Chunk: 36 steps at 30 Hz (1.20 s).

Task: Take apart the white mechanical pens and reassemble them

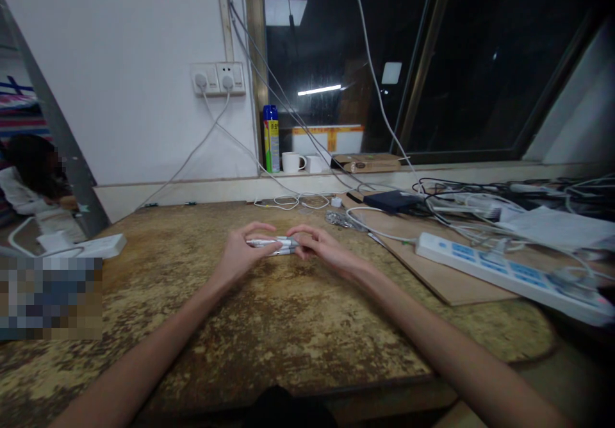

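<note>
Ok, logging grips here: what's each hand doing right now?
Left hand: closed, holding slim white-and-grey pen-like sticks at one end.
Right hand: closed, holding their other end.

Left grip (241, 248) and right grip (321, 245) on white pen-like bundle (287, 245), both over worn bench (288, 325). Power strip (509, 274) at right, mug (291, 161) beside spray can (271, 139) on window sill (446, 167).

No readable text or numbers.
</note>
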Motion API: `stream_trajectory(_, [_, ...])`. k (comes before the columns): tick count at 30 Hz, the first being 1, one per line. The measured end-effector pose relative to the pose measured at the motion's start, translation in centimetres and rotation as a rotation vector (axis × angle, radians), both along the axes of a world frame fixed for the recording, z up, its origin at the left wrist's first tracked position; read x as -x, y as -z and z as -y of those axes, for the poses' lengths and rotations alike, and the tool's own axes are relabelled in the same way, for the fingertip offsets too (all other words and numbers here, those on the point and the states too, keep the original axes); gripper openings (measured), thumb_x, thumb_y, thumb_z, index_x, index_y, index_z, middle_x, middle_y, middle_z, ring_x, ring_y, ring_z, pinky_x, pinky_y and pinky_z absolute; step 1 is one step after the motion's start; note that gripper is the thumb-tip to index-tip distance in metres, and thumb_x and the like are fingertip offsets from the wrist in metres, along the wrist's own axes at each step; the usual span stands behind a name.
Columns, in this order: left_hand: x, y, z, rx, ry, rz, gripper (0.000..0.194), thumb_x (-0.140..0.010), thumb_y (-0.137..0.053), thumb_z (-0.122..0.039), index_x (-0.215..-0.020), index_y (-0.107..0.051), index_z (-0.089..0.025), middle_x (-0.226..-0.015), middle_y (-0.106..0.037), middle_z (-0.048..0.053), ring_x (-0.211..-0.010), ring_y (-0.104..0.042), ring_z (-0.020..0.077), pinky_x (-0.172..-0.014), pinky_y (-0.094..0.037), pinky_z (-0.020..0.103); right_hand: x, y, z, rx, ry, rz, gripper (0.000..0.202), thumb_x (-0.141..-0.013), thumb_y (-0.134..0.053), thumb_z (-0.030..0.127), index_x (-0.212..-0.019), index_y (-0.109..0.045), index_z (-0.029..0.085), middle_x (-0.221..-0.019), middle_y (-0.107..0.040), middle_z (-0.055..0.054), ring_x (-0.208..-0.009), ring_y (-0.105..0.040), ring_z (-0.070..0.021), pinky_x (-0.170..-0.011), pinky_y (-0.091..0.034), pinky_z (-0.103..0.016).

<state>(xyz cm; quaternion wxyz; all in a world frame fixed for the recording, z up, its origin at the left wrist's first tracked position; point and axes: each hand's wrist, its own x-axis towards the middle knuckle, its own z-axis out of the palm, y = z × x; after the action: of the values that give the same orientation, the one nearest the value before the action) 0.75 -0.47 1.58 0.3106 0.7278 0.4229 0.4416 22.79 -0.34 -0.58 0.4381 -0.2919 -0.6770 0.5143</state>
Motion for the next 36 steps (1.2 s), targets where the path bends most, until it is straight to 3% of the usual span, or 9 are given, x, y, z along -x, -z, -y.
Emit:
stream_trajectory(3, [-0.2, 0.3, -0.5, 0.125, -0.024, 0.159, 0.048, -0.070, -0.082, -0.046, -0.103, -0.067, -0.015, -0.086, -0.077, 0.007, -0.078, -0.071, 0.0231, -0.065, -0.055, 0.030, 0.6, 0.6, -0.1, -0.016, -0.047, 0.031, 0.036, -0.091, -0.059, 0.048, -0.112, -0.062, 0.019, -0.076, -0.066, -0.002, -0.072, -0.056, -0.0168, -0.073, -0.042, -0.031])
stream_trajectory(6, [-0.2, 0.5, -0.8, 0.156, 0.057, 0.259, 0.040, -0.078, -0.074, -0.048, -0.099, -0.067, -0.015, -0.098, -0.076, 0.009, -0.089, -0.070, 0.0225, -0.077, -0.055, 0.031, 1.5, 1.1, -0.5, -0.088, 0.025, 0.036, 0.036, -0.087, -0.065, 0.048, -0.111, -0.063, 0.021, -0.092, -0.069, -0.003, -0.084, -0.060, -0.0181, -0.080, -0.045, -0.032])
stream_trajectory(11, [-0.2, 0.3, -0.7, 0.030, 0.121, 0.120, 0.038, -0.087, -0.064, -0.049, -0.100, -0.074, -0.015, -0.091, -0.073, 0.005, -0.086, -0.065, 0.0202, -0.077, -0.049, 0.027, 3.1, 0.0, -1.0, -0.210, 0.216, -0.099, 0.033, -0.090, -0.060, 0.050, -0.109, -0.067, 0.024, -0.112, -0.067, -0.004, -0.103, -0.060, -0.0205, -0.091, -0.044, -0.034])
stream_trajectory(15, [-0.3, 0.2, -0.5, -0.007, 0.157, 0.081, 0.036, -0.087, -0.063, -0.048, -0.096, -0.075, -0.015, -0.087, -0.072, 0.004, -0.083, -0.063, 0.0194, -0.076, -0.047, 0.026, 4.4, -1.3, -0.8, -0.238, 0.224, -0.158, 0.032, -0.087, -0.063, 0.052, -0.094, -0.069, 0.022, -0.092, -0.067, -0.002, -0.092, -0.060, -0.0198, -0.085, -0.046, -0.032])
stream_trajectory(19, [-0.3, 0.8, -1.1, 0.001, 0.158, 0.156, 0.039, -0.090, -0.058, -0.050, -0.103, -0.072, -0.016, -0.098, -0.072, 0.005, -0.092, -0.063, 0.0210, -0.083, -0.048, 0.028, 5.2, -2.4, -1.2, -0.220, 0.252, -0.250, 0.029, -0.083, -0.068, 0.050, -0.084, -0.068, 0.021, -0.084, -0.065, -0.001, -0.086, -0.058, -0.0182, -0.083, -0.045, -0.030])
stream_trajectory(22, [0.2, 1.4, -2.1, 0.010, 0.039, 0.238, 0.046, -0.094, -0.048, -0.054, -0.113, -0.068, -0.016, -0.102, -0.072, 0.008, -0.095, -0.064, 0.0218, -0.082, -0.048, 0.030, 5.2, -3.4, -2.0, -0.095, 0.236, -0.417, 0.025, -0.084, -0.065, 0.046, -0.087, -0.066, 0.021, -0.080, -0.064, -0.001, -0.082, -0.059, -0.0169, -0.086, -0.046, -0.031])
stream_trajectory(25, [0.9, 1.8, -3.0, 0.019, -0.045, 0.266, 0.048, -0.093, -0.047, -0.055, -0.109, -0.068, -0.015, -0.098, -0.072, 0.009, -0.090, -0.063, 0.0212, -0.076, -0.048, 0.030, 4.7, -4.1, -2.7, 0.078, 0.165, -0.603, 0.016, -0.087, -0.061, 0.037, -0.089, -0.064, 0.021, -0.071, -0.058, 0.002, -0.068, -0.054, -0.0129, -0.077, -0.047, -0.027])
stream_trajectory(30, [1.6, 2.1, -3.6, 0.052, -0.047, 0.291, 0.047, -0.089, -0.051, -0.056, -0.103, -0.069, -0.015, -0.093, -0.072, 0.009, -0.083, -0.063, 0.0195, -0.071, -0.048, 0.028, 3.2, -3.9, -2.7, 0.289, 0.058, -0.845, 0.021, -0.092, -0.048, 0.033, -0.080, -0.058, 0.019, -0.056, -0.035, 0.005, -0.049, -0.032, -0.0104, -0.049, -0.036, -0.020])
stream_trajectory(36, [1.4, 2.1, -3.4, 0.086, 0.005, 0.275, 0.041, -0.090, -0.052, -0.051, -0.099, -0.069, -0.015, -0.089, -0.070, 0.008, -0.074, -0.060, 0.0165, -0.066, -0.047, 0.026, 1.4, -3.6, -2.4, 0.326, 0.040, -0.897, 0.023, -0.094, -0.043, 0.032, -0.080, -0.055, 0.019, -0.056, -0.028, 0.006, -0.048, -0.029, -0.0109, -0.047, -0.033, -0.019])
